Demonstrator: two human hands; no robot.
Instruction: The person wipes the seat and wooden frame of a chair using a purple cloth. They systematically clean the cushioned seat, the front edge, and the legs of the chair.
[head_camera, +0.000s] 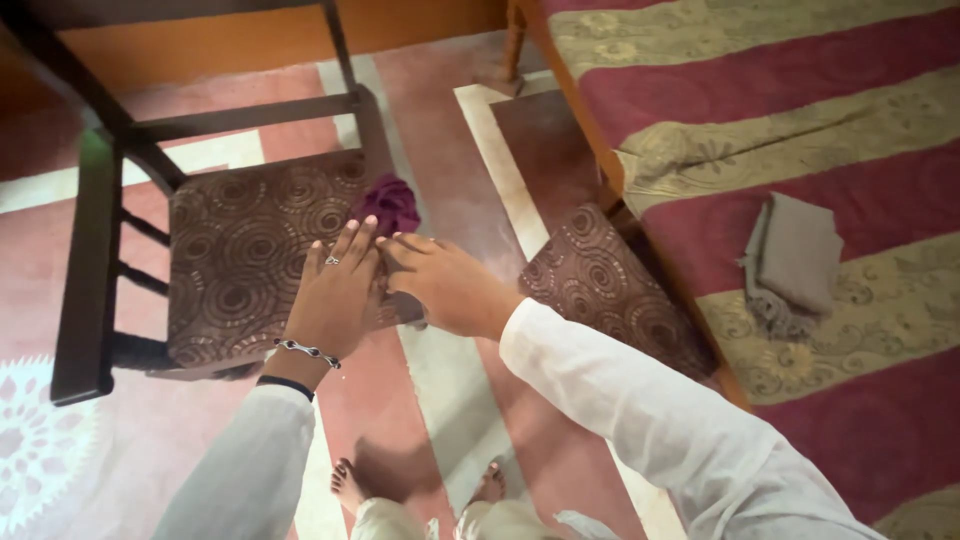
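Currently, left hand (335, 295) and right hand (445, 285) lie flat, fingers extended, holding nothing, on the chair cushion (250, 260) beside the maroon cloth (390, 203). Press evenly; avoid tilting the chair.

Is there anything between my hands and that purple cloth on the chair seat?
Nothing visible. The purple cloth lies at the seat's edge on the chair, just beyond the fingertips of the left hand and right hand, with only bare cushion between.
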